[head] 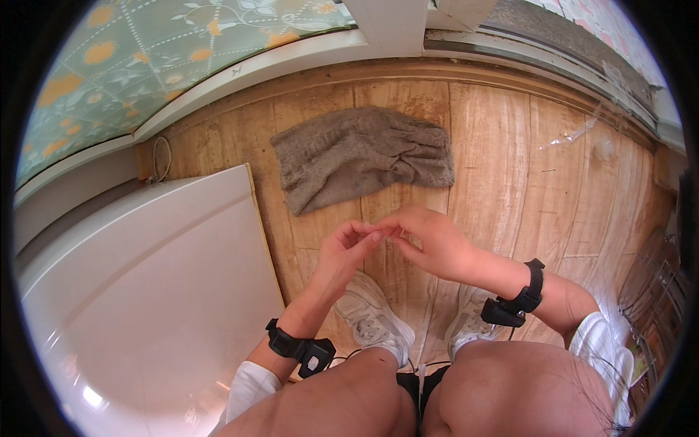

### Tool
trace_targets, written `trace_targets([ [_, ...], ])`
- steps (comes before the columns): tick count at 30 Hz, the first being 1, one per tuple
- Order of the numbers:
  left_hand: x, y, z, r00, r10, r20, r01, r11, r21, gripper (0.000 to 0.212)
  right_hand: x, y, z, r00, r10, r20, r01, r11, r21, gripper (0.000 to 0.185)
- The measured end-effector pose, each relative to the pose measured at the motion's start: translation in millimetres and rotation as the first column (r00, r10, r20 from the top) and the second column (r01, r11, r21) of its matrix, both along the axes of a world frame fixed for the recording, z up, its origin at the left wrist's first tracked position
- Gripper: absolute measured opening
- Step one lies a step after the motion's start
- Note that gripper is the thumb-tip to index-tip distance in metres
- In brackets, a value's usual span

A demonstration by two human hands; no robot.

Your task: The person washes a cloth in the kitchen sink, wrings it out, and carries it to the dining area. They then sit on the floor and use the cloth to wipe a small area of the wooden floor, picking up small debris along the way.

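Observation:
Over the floor in front of my knees, my left hand (341, 254) and my right hand (437, 240) meet at the fingertips. Thumbs and fingers are bent inward, as in a pinch. Whether something small sits between the fingertips is too hidden to tell. Just beyond the hands, a crumpled grey-brown cloth (366, 158), like a towel, lies spread on the wood-look floor (486, 180). Neither hand appears to touch it.
A glossy white panel (164, 262) fills the left side. Behind it runs a white frame (262, 60) with a green floral sheet (158, 54). Clear plastic film (579, 131) is at the right by a sliding-door track (546, 52). A wire rack (655, 295) stands far right.

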State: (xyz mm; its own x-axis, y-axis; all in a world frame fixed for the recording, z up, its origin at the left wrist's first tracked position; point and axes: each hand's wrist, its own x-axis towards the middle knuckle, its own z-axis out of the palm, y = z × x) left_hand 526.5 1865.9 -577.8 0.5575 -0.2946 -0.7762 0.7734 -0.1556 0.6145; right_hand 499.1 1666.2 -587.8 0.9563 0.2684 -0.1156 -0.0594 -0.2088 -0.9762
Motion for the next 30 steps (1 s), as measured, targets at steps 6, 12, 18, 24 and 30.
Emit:
trace_targets([
  [6, -1.3, 0.4, 0.1, 0.979, -0.150, 0.139, 0.151, 0.989, 0.007, 0.016, -2.4, 3.1, -5.5, 0.998, -0.048, 0.036, 0.049, 0.998, -0.029, 0.027],
  [12, 0.6, -1.2, 7.8, 0.983, -0.181, 0.029, 0.183, 0.982, -0.048, 0.020, -1.6, -2.0, -15.9, 0.989, 0.006, 0.150, 0.013, 0.992, -0.126, 0.019],
  [18, 3.3, 1.4, 5.1, 0.979, -0.125, -0.160, 0.110, 0.989, -0.097, 0.022, -0.8, -5.1, -6.2, 0.994, 0.009, 0.109, 0.002, 0.995, -0.100, 0.012],
  [24, -0.4, 5.6, -1.7, 0.986, -0.034, -0.166, 0.018, 0.995, -0.099, 0.022, -1.5, -2.5, -1.1, 0.988, -0.067, -0.137, 0.082, 0.990, 0.112, 0.012],
  [30, 4.4, -5.2, 12.8, 0.994, -0.087, -0.070, 0.085, 0.996, -0.028, 0.025, -2.0, -2.6, -1.0, 0.976, -0.091, -0.196, 0.117, 0.985, 0.130, 0.015],
])
